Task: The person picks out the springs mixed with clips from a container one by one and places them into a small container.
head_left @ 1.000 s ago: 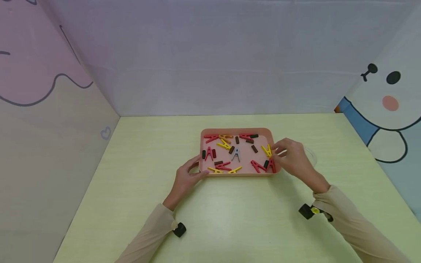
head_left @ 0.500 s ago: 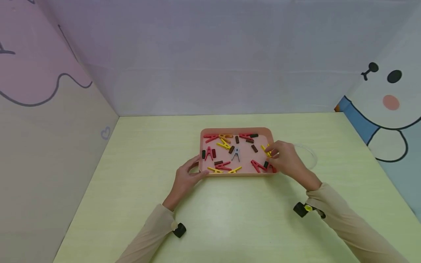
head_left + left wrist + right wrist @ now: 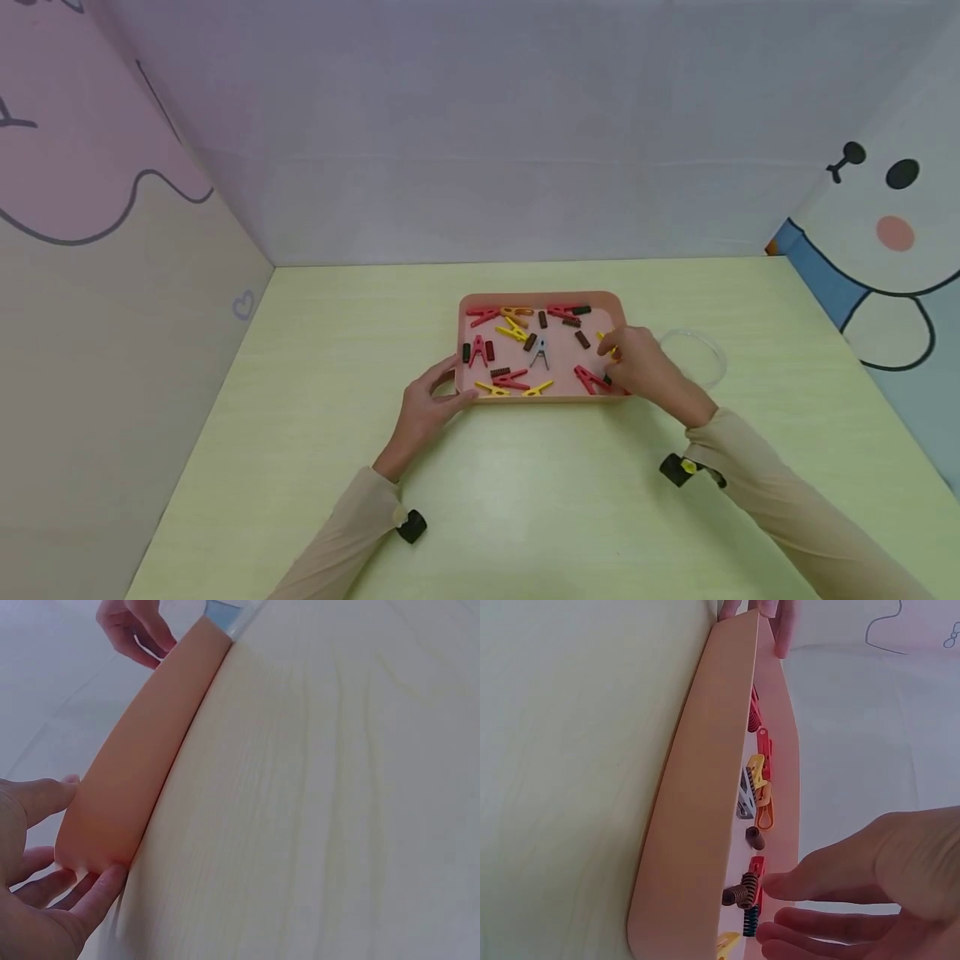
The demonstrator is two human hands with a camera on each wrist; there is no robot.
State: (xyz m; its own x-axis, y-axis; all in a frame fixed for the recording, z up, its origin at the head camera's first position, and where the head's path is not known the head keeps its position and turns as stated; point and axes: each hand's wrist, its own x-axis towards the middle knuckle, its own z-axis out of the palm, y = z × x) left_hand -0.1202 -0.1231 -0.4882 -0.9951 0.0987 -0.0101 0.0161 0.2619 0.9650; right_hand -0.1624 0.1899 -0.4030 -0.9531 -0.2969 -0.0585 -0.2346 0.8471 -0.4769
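Observation:
A shallow pink tray (image 3: 536, 400) holds several red, yellow and orange spring clips, one grey clip (image 3: 541, 350), and loose brown and dark green springs. My left hand (image 3: 423, 412) grips its front left corner, thumb at the rim and fingers against the wall, as the left wrist view shows. Over the tray's right end is my right hand (image 3: 641, 367), which partly covers a yellow clip (image 3: 600, 336). In the right wrist view its thumb and fingers stand apart with nothing between them, close to brown springs (image 3: 740, 892) and a dark green spring (image 3: 751, 921).
A clear ring-shaped piece (image 3: 723, 358) lies on the pale wood-grain table (image 3: 525, 500) just right of the tray. A plain wall (image 3: 525, 133) rises behind the table, with cartoon-printed panels at both sides.
My right hand has moved left and slightly down, farther over the tray's right end, now covering more of the yellow clip and uncovering the clear ring. My left hand stays at the corner.

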